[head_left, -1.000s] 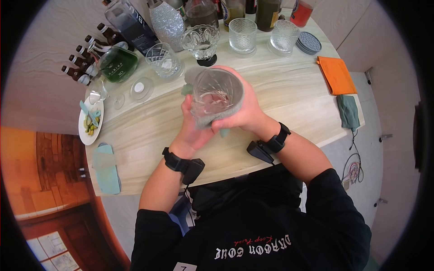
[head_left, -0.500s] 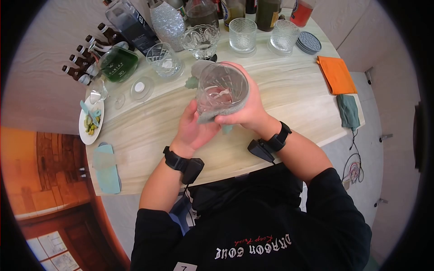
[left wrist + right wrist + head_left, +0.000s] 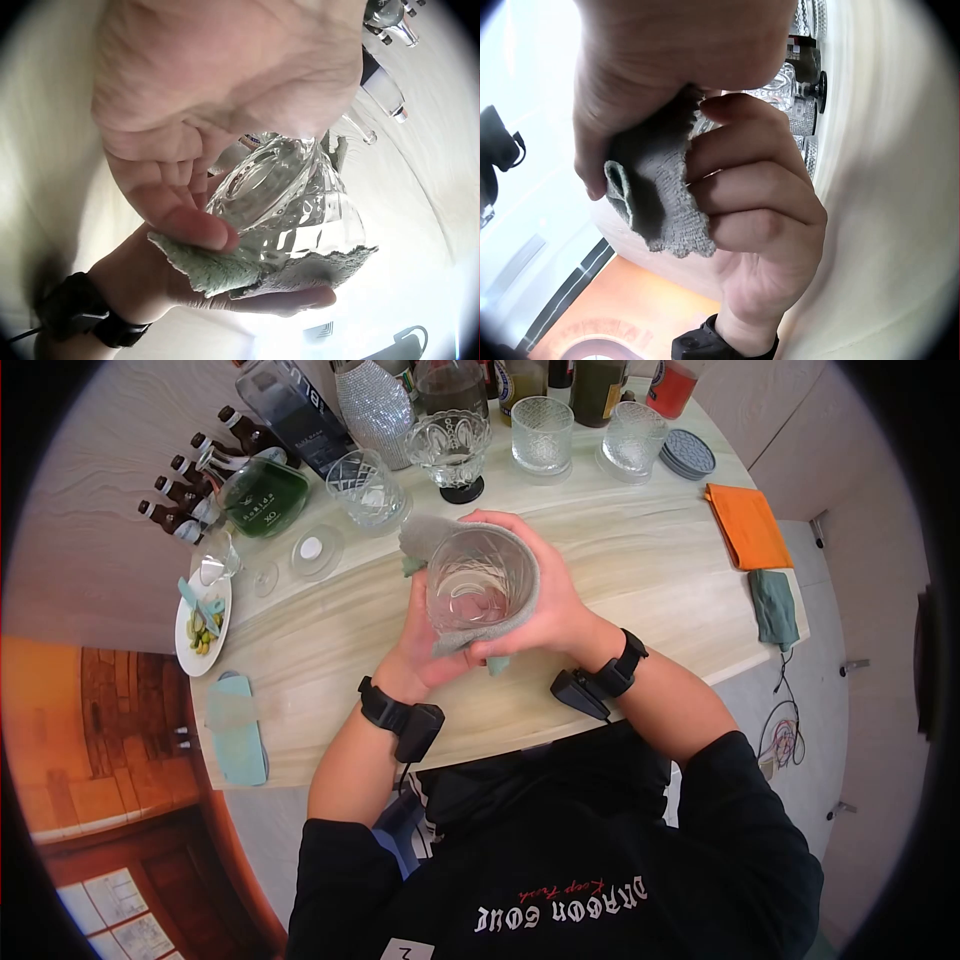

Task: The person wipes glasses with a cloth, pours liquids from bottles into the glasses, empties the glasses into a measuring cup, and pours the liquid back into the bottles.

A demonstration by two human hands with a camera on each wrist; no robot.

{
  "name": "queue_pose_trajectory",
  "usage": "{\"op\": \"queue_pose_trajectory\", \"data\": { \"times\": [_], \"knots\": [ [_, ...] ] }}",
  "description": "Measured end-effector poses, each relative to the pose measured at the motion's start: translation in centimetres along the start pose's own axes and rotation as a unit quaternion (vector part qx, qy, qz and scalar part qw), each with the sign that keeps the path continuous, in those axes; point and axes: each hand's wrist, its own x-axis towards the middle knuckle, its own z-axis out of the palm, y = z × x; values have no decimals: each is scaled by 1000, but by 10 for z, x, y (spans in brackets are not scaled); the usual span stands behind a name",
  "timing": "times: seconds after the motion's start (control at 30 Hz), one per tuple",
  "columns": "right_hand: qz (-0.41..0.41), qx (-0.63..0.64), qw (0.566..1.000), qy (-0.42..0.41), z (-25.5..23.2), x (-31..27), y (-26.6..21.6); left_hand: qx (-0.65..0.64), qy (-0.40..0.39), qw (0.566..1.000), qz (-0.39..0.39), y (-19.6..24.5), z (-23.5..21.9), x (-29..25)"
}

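The left hand (image 3: pixel 425 645) cups the base of a glass (image 3: pixel 478 580), its fingers curled round it. The right hand (image 3: pixel 545 610) grips a grey cloth (image 3: pixel 525 595) wrapped about the glass's side, thumb and fingers pinching it against the wall. The glass is held above the middle of the surface (image 3: pixel 640 560), mouth up towards the head camera. Beyond it stand more glasses (image 3: pixel 540 430) and bottles (image 3: pixel 185 485); far right lies an orange cloth (image 3: pixel 745 525).
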Motion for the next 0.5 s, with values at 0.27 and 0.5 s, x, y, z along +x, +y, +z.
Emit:
{"op": "queue_pose_trajectory", "data": {
  "times": [0.27, 0.5],
  "knots": [
    [8, 53, 995, 83, -5, 1, -2, 114, 31, 989, 90, -10, 21, 2],
    [26, 77, 995, 58, -6, 3, -2, 183, 29, 977, 109, -10, 20, 5]
  ]
}}
